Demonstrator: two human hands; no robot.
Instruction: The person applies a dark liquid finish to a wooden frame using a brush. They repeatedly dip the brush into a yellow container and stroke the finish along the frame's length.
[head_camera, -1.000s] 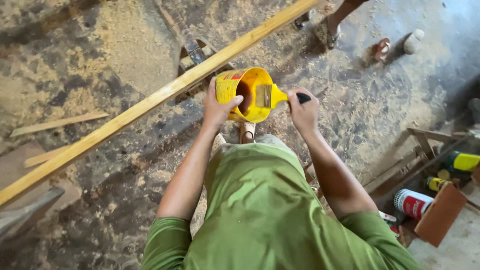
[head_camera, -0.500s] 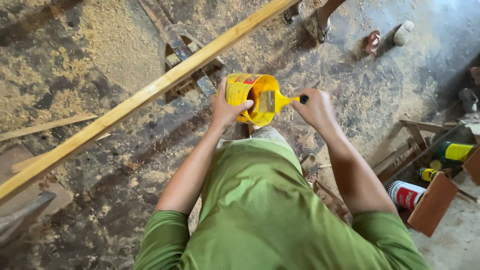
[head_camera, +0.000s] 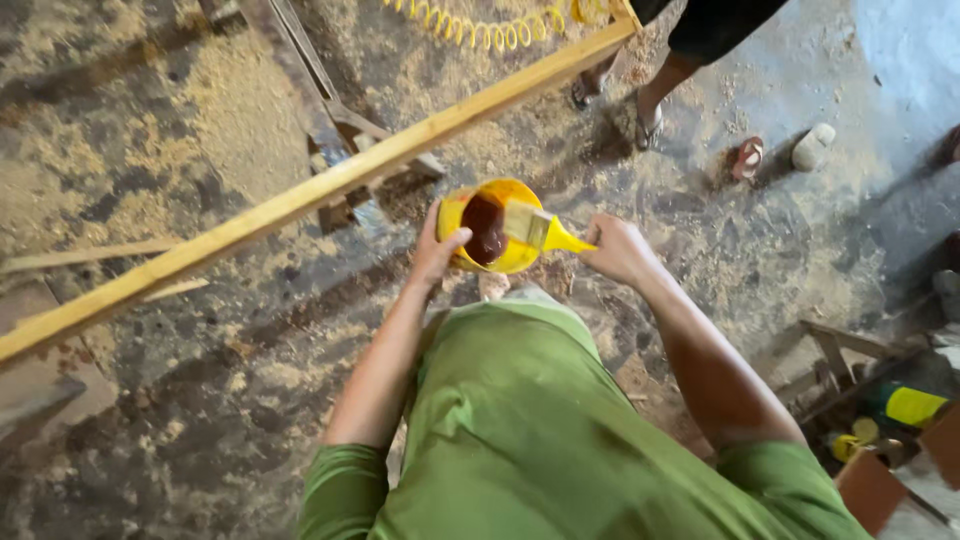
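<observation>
Since a second ago the yellow can (head_camera: 478, 228) has tipped further toward the camera, so its mouth now shows a pool of dark brown liquid (head_camera: 486, 226), and the brush (head_camera: 541, 230) has swung round so its bristles lie across the can's right rim instead of hanging in front of it. The can sits in the air just ahead of the person's green shirt (head_camera: 530, 420), above the sawdust-strewn floor (head_camera: 200, 150). The left hand (head_camera: 434, 254) wraps the can's left wall, thumb hooked over the near rim, fingers behind it. The right hand (head_camera: 619, 248) is closed around the brush's yellow handle, which points back toward the wrist; its dark end is hidden in the fist.

Just beyond the can, a long pale wooden plank (head_camera: 330, 185) runs diagonally from lower left to upper right, resting on a low wooden stand (head_camera: 340, 130). A coiled yellow hose (head_camera: 480, 28) lies on the floor at the top edge. Another person's legs in sandals (head_camera: 655, 95) stand past the plank's far end, with a loose sandal (head_camera: 746, 158) and a pale stone (head_camera: 812, 146) near them. Off to the lower right, a yellow container (head_camera: 912, 406) lies among wooden frame pieces (head_camera: 840, 350).
</observation>
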